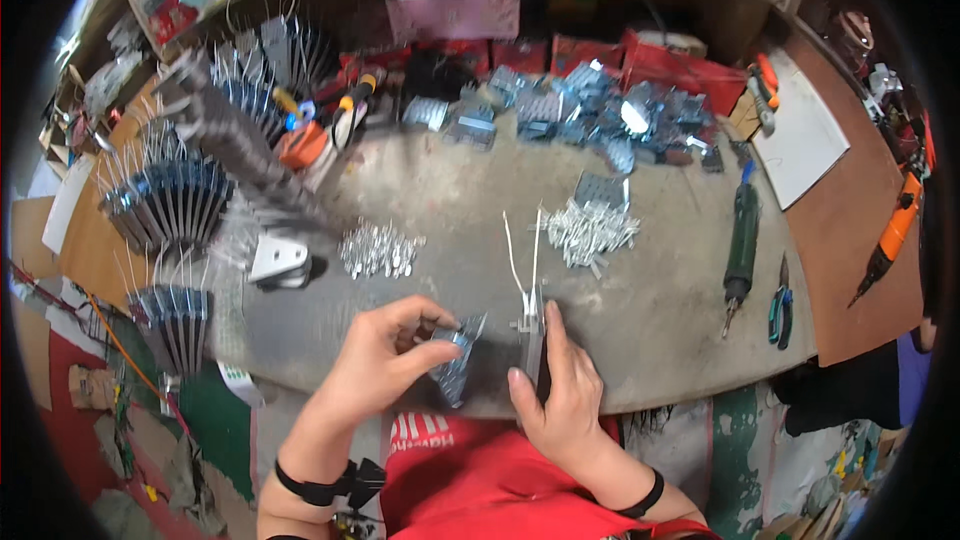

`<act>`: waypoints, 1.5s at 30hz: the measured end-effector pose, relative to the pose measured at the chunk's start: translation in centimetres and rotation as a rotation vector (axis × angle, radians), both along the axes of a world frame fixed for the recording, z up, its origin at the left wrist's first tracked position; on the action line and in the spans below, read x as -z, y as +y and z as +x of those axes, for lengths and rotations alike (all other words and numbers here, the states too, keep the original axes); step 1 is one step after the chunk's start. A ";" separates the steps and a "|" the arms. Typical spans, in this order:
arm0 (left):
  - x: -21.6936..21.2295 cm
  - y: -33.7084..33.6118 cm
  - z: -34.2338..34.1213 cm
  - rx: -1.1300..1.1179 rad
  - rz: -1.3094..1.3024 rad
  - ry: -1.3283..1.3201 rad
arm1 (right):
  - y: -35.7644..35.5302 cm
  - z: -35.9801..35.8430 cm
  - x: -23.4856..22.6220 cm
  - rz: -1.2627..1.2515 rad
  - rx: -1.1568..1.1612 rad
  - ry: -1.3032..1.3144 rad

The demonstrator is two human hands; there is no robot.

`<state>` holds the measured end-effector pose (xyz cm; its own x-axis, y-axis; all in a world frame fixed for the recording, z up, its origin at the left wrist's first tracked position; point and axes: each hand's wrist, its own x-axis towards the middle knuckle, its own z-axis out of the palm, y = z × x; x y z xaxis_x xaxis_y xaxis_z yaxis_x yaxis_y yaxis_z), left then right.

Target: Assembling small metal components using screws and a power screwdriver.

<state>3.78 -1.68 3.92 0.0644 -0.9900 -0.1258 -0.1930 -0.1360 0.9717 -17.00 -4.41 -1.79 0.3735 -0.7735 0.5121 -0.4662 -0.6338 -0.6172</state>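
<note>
My left hand [372,358] is closed, its thumb and fingers pinching a shiny blue-grey metal piece [456,372] near the table's front edge. Its exact shape is blurred. Just to the right, my right hand [562,402] has its thumb and fingers against the sides of a dark narrow metal part [532,352]. Two white wires [524,280] rise from that part's far end and spread apart. Beyond the hands lie two heaps of small silvery metal pieces, a left heap [380,249] and a larger right heap [590,232].
Fanned metal parts with wires [170,195] stand at the left, beside a tall grey stack [225,125]. Blue-grey metal plates [600,110] are piled at the back. A green electric screwdriver [741,240], pliers [780,310] and an orange tool [893,225] lie at the right.
</note>
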 end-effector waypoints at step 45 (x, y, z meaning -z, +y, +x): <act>5.8 0.9 -4.9 -0.084 -0.681 -0.475 | -16.4 -22.0 -4.4 0.253 0.720 0.623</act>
